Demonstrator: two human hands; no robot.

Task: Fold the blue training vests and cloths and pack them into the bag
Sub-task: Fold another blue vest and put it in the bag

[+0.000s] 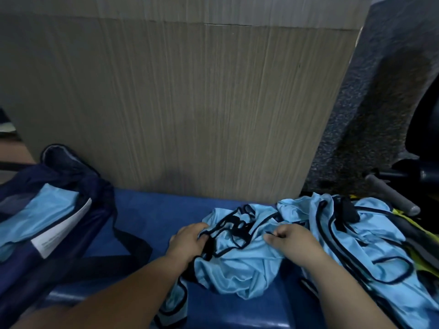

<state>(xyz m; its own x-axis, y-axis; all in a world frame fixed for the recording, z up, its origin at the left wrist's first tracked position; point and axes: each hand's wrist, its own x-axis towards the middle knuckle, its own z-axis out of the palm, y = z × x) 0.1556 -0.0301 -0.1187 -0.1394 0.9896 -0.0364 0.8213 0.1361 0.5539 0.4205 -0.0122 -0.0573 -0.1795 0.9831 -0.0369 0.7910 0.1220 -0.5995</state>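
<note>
Between left hand (187, 241) and right hand (293, 241), crumpled blue vest (237, 264), both hands tight on it.

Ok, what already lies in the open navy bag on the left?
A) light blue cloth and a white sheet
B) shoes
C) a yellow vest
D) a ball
A: the navy bag shows light blue cloth with a white sheet at its edge; the left hand and right hand grip a crumpled vest outside it.
</note>
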